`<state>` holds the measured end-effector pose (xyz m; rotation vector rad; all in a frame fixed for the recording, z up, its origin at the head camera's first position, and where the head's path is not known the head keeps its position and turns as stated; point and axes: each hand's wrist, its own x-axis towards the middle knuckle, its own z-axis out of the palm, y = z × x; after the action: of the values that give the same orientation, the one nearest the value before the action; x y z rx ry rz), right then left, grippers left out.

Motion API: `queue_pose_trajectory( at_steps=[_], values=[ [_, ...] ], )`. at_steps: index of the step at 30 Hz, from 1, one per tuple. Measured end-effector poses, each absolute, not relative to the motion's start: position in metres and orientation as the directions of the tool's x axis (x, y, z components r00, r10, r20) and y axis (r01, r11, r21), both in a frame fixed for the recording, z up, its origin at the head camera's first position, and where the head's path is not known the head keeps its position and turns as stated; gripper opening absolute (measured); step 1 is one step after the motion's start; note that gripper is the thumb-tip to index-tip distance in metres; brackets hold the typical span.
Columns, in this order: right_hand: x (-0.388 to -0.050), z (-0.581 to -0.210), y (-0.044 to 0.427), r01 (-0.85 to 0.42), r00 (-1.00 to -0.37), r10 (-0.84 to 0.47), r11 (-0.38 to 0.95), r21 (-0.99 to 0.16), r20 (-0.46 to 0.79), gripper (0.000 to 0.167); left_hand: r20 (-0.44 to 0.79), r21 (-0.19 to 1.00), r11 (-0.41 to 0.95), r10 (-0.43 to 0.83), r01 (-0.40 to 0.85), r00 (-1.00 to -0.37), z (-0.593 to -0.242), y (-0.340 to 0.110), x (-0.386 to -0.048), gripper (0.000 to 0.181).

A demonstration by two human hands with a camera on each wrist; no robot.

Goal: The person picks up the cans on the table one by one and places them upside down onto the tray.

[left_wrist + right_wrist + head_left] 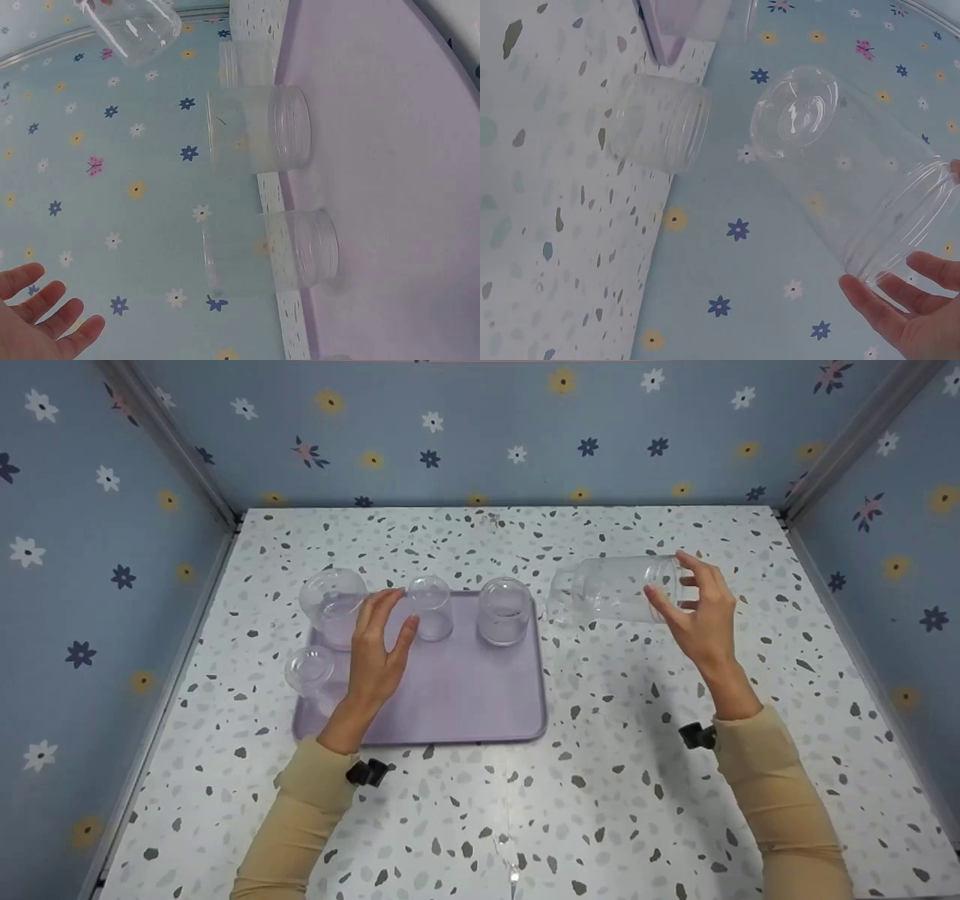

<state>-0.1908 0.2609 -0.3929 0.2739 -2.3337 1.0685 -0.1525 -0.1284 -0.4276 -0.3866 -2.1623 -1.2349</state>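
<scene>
My right hand (705, 615) grips a large clear jar (622, 585) around its ringed mouth end. The jar lies on its side in the air, its round base pointing left. A smaller clear jar (660, 120) stands on the table below and left of it in the right wrist view. My left hand (379, 656) hovers over the lilac tray (465, 697), fingers apart and holding nothing. Around it are a wide clear jar (334, 592), a small one (309, 670) and a narrow one (430, 611). Farther right on the tray is another clear jar (504, 615).
The white speckled table (600, 795) extends on all sides of the tray. Blue flowered panels rise behind (480, 427) and at both sides. The transparent jars blend into the background, so some edges are hard to see.
</scene>
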Motion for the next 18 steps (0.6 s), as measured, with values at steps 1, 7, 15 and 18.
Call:
queue_pose_trajectory(
  at_steps=[1,7,15,18],
  values=[
    [-0.189,-0.393,0.259,-0.405,-0.822,0.045,0.654,-0.639,0.567,0.054,0.64,0.674,0.512,-0.045,0.532,-0.767,-0.429,-0.127,-0.153,0.046],
    [-0.174,-0.384,0.241,-0.438,-0.808,0.046,0.619,-0.652,0.587,0.049,0.624,0.707,0.436,-0.014,0.557,-0.781,-0.43,-0.115,-0.155,0.056],
    [-0.161,-0.382,0.224,-0.466,-0.817,0.026,0.559,-0.686,0.576,0.045,0.546,0.775,0.339,0.066,0.533,-0.836,-0.406,-0.096,-0.141,0.071],
    [-0.166,-0.395,0.227,-0.476,-0.817,0.015,0.545,-0.69,0.576,0.046,0.536,0.777,0.337,0.089,0.531,-0.84,-0.417,-0.094,-0.147,0.077]
  ],
)
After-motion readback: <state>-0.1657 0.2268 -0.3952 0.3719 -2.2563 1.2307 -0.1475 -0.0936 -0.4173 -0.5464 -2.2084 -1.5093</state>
